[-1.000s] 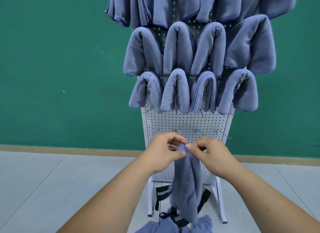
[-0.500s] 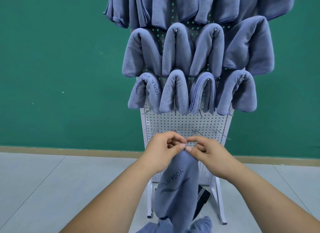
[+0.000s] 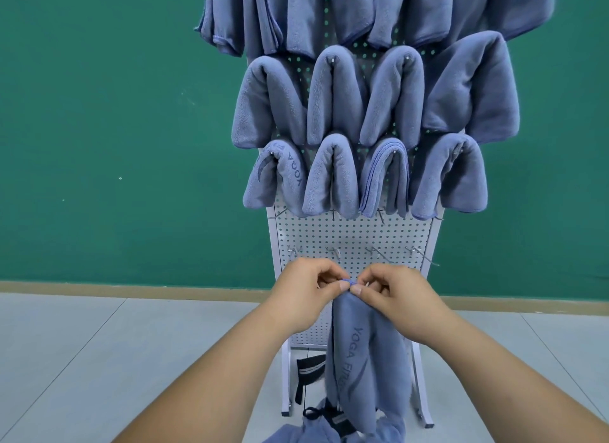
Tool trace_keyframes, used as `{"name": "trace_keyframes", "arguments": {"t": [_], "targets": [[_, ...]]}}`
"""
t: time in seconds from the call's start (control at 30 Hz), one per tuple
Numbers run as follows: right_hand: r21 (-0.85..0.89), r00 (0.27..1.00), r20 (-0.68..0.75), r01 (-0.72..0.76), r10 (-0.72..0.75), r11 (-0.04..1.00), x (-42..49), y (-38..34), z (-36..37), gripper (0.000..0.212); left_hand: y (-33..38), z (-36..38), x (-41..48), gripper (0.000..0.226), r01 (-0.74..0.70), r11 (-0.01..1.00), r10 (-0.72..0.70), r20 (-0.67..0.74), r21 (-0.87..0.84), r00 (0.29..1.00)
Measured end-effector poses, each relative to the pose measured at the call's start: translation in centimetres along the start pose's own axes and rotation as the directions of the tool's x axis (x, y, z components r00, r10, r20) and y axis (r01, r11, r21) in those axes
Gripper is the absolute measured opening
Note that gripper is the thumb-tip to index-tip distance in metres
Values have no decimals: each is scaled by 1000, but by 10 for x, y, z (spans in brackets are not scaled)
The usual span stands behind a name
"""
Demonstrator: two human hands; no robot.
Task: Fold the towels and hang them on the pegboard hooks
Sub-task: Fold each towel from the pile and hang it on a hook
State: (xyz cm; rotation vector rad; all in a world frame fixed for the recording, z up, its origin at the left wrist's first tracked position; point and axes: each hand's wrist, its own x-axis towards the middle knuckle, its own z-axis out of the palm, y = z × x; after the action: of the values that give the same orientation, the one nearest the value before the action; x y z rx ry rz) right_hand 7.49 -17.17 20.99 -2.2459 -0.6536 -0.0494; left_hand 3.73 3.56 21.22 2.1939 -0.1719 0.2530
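Observation:
A blue-grey towel (image 3: 361, 360) with "YOGA" lettering hangs down in front of me. My left hand (image 3: 304, 292) and my right hand (image 3: 395, 297) pinch its top edge side by side, thumbs almost touching. Behind them stands the white pegboard (image 3: 356, 231). Its bare hooks (image 3: 418, 254) form a row just above my hands. Folded towels (image 3: 333, 175) of the same colour fill the rows higher up.
More blue cloth (image 3: 313, 432) lies heaped at the bottom edge, with a black strap (image 3: 306, 373) by the pegboard's legs. A green wall stands behind, grey floor tiles spread to both sides.
The hanging towel has turned and narrowed, its lettering now facing right of centre. Both hands have stayed together at its top edge, just below the bare hooks.

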Motion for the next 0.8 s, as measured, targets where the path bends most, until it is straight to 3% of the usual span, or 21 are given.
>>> {"name": "trace_keyframes", "arguments": {"t": [0.2, 0.4, 0.6, 0.7, 0.8], "targets": [[-74, 998, 49, -43, 47, 996, 1, 16, -19, 10, -5, -24, 4, 6, 46, 983, -7, -219, 175, 976], [-316, 994, -34, -107, 102, 943, -3, 50, -52, 11, -36, -67, 5, 7, 187, 959, -65, -478, 213, 876], [-506, 991, -83, 51, -108, 861, -1, 48, -57, 15, -48, -76, 2, 9, 206, 961, -80, -524, 185, 848], [-604, 993, -117, -61, -13, 795, 1, 52, -53, 22, -49, -76, 2, 12, 162, 982, -95, -494, 95, 865], [-508, 980, -168, -180, 108, 842, -1, 58, -48, 13, -51, -75, -1, 16, 170, 984, -132, -433, 48, 892]]}}
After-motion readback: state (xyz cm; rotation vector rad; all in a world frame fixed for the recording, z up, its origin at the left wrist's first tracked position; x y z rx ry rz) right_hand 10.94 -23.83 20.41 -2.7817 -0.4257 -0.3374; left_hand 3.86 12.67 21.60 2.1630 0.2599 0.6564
